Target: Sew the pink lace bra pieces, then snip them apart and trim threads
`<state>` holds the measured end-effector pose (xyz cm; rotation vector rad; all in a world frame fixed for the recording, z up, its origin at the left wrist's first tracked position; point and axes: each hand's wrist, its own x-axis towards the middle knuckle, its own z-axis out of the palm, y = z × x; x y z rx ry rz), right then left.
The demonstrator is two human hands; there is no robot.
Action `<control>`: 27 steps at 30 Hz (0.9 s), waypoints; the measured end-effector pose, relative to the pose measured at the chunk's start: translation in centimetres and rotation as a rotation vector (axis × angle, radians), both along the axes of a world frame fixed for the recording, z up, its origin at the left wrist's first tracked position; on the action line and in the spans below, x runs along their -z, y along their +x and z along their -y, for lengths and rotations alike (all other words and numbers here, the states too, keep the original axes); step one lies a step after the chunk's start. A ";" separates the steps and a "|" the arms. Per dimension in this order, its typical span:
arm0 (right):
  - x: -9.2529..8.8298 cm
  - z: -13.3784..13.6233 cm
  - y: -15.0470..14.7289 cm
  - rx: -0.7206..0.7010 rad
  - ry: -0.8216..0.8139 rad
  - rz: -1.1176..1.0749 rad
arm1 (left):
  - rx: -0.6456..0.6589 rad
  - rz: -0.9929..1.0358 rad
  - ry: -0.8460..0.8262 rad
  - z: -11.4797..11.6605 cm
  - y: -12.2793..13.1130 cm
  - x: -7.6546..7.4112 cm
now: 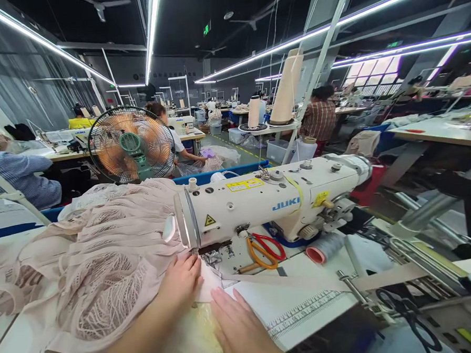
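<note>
A white JUKI sewing machine (pixel 245 202) stands before me, its needle end at the left. My left hand (pixel 181 282) lies with its fingers stretched over pale pink fabric (pixel 210 286), close to the presser foot. Lower and to the right, my right hand (pixel 241 326) rests flat, fingertips at the fabric's near edge. A beige elastic band (pixel 300 282) runs from the needle area rightward to a metal guide (pixel 349 285). A heap of pale pink lace garments (pixel 109 257) fills the table to the left, beside my left forearm.
Scissors with red and orange handles (pixel 265 251) lie under the machine arm, near a grey thread spool (pixel 326 248). Black scissors (pixel 410 315) hang at right. A fan (pixel 132 145) stands behind the garments. Thread cones (pixel 288 89) rise behind the machine; other people sit farther back.
</note>
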<state>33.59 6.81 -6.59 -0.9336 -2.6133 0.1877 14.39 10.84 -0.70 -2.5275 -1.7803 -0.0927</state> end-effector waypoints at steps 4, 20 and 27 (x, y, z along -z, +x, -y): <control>0.6 -0.3 -2.2 0.076 -0.033 -0.111 | 0.178 -0.018 0.102 0.7 -0.1 1.4; -0.7 0.0 -1.4 -0.004 -0.121 -0.125 | 0.283 0.140 -0.049 2.3 -3.1 2.2; -1.6 0.2 -0.6 -0.020 -0.068 -0.156 | 0.363 0.117 0.038 1.1 -4.0 2.0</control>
